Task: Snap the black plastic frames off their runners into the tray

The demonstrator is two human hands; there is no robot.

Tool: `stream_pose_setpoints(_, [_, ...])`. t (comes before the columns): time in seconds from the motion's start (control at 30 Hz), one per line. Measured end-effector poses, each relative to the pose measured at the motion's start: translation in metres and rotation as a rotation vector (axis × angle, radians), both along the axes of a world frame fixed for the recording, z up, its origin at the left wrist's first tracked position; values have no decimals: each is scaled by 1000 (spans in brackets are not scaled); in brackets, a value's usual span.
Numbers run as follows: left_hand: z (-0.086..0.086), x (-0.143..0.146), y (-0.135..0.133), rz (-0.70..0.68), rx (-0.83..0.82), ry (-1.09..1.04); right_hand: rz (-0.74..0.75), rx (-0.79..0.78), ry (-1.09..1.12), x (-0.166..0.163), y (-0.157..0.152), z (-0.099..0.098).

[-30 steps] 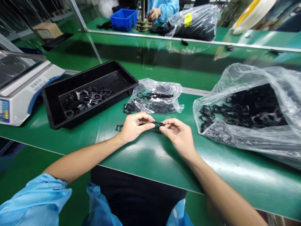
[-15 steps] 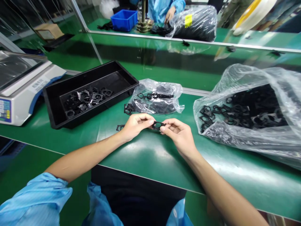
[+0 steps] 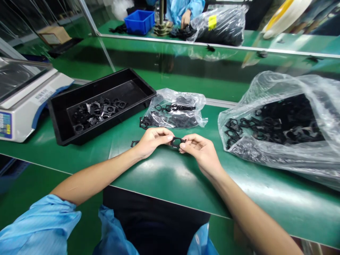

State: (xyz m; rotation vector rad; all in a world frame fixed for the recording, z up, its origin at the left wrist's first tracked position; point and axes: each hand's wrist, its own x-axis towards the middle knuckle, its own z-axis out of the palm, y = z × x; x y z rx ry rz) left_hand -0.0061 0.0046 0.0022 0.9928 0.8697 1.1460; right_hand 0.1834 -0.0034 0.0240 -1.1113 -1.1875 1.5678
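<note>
One scale: a white digital weighing scale (image 3: 26, 109) stands at the far left of the bench, its coloured display panel facing the near edge.

Tray: a black plastic tray (image 3: 87, 86) lies just right of the scale, holding a loose cluster of black frame parts (image 3: 98, 112).

Left hand: the left hand (image 3: 152, 142) rests near the bench, with fingers (image 3: 162, 131) pressed together and clamped with the thumb on the left side of a held black frame (image 3: 177, 142).

Loose piece: a single black part (image 3: 135, 143) lies on the bench just beside the left hand.

Held black frame: it sits between the hands, above the bench and near its front edge.

Right hand: the right hand (image 3: 202, 152) has its fingertips (image 3: 184, 141) closed on the frame's right side.

Small bag: a clear plastic bag (image 3: 176, 109) of black parts lies beyond the hands, with a part (image 3: 145, 122) at its left edge.

Large bag: a bigger clear plastic bag (image 3: 265, 156) full of black parts slumps at the right.

Surface: the glossy green bench top (image 3: 170, 180) reflects the overhead light.

Far side: beyond a metal rail (image 3: 220, 101), a co-worker's hand (image 3: 186, 17) works near a blue plastic crate (image 3: 139, 22).
</note>
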Motion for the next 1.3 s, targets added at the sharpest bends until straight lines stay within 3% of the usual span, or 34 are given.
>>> stream_pose_setpoints(0.23, [-1,-2,3,-60,-78,-16,31,-70,40,0,1,0])
stream_pose_setpoints(0.63, [0,0,0,-24,-14,45,-14,-25,-23,-1,-1,4])
stream_pose_setpoints(0.93, [-2,0,-2,56,158,160,-47,-20,-9,0,0,2])
stream_pose_setpoints(1.17, [-1,1,-5,70,171,194,-36,94,-53,1,-2,1])
stream_pose_setpoints(1.3, [-2,3,-5,56,148,175,-53,67,-50,-1,-1,0])
